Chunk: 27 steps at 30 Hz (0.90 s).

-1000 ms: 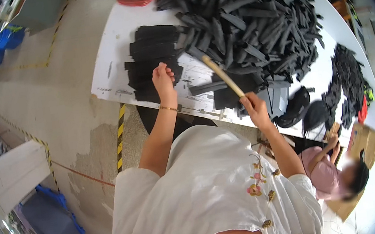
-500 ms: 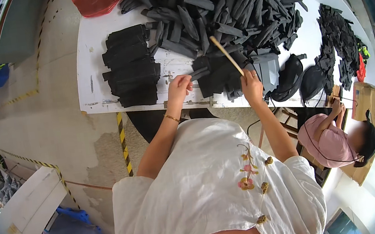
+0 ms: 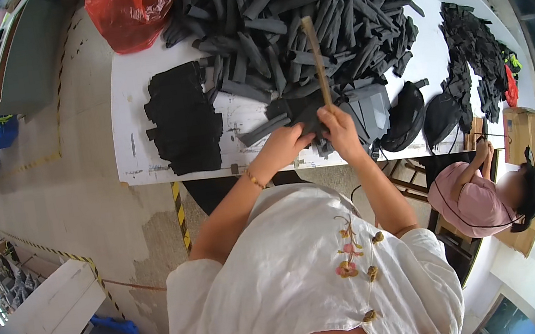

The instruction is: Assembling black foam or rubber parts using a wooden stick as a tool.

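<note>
Fingers of the right hand are wrapped around the lower end of a wooden stick. Stick points away from the body, slightly left of those fingers at its far end, tip over the dark heap. Left hand is just beside the right, fingers bent inward at the near edge of some dark flat pieces; can't tell if they're pinching one or only touching. Those pieces lie directly beyond both sets of fingers, partly hidden by them. One loose grey strip slants just left of the left fingertips. Grey flat panel is just right of the right fingers, then two black rounded items further right. Well left of the left fingers: black pieces overlapped in a neat column on the white table. Beyond the fingers: big loose heap of dark grey strips, red plastic bag touching its left side. Far right of the fingers: second heap of dark pieces, co-worker in pink, cardboard box.
</note>
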### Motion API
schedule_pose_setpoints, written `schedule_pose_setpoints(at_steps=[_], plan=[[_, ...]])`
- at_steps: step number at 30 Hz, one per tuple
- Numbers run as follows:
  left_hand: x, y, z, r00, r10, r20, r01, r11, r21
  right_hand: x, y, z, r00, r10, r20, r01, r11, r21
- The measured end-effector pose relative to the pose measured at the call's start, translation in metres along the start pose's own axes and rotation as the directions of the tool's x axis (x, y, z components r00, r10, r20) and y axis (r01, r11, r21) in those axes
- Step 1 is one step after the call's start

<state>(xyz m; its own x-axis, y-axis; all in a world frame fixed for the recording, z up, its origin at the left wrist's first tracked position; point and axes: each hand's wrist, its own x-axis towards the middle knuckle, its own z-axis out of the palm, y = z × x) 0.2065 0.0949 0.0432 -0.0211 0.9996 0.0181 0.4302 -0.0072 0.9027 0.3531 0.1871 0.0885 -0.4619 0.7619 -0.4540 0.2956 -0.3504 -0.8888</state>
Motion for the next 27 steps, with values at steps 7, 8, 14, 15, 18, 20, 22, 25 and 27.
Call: schedule_pose_setpoints(at_steps=[7,8,14,15,18,20,22,25,27], plan=[[-0.034,0.032,-0.007,0.977,-0.195,-0.088,0.161,0.94,-0.301,0.006,-0.076,0.003,0.961,-0.232,-0.153,0.228,0.973,-0.043],[-0.039,0.027,-0.007,0.976,-0.147,-0.162,0.105,0.964,-0.244,0.02,-0.078,-0.006,0.851,-0.459,-0.257,0.378,0.873,-0.309],[-0.084,-0.011,-0.015,0.917,-0.333,-0.22,0.257,0.914,-0.313,0.144,-0.203,-0.151,0.113,-0.991,0.078,0.152,-0.06,-0.987],[-0.076,-0.02,-0.024,0.896,-0.296,-0.332,0.192,0.931,-0.312,0.168,-0.214,-0.16,0.435,-0.796,-0.421,0.556,0.605,-0.57],[-0.063,-0.05,-0.062,0.799,-0.086,-0.595,0.154,0.986,0.065,0.209,-0.216,-0.17,0.529,-0.836,-0.145,0.42,0.406,-0.812],[-0.062,-0.069,-0.094,0.726,-0.067,-0.684,0.222,0.965,0.141,0.22,-0.187,-0.147,0.654,-0.755,-0.05,0.256,0.283,-0.924],[-0.058,-0.094,-0.125,0.648,0.01,-0.761,0.264,0.935,0.237,0.2,-0.154,-0.112,0.702,-0.71,-0.051,0.248,0.311,-0.918],[-0.056,-0.127,-0.166,0.68,0.118,-0.723,0.303,0.854,0.424,0.151,-0.094,-0.045,0.797,-0.594,0.11,0.405,0.391,-0.826],[-0.046,-0.139,-0.171,0.754,0.112,-0.647,0.336,0.781,0.527,0.121,-0.058,-0.02,0.858,-0.468,0.212,0.438,0.45,-0.778]])
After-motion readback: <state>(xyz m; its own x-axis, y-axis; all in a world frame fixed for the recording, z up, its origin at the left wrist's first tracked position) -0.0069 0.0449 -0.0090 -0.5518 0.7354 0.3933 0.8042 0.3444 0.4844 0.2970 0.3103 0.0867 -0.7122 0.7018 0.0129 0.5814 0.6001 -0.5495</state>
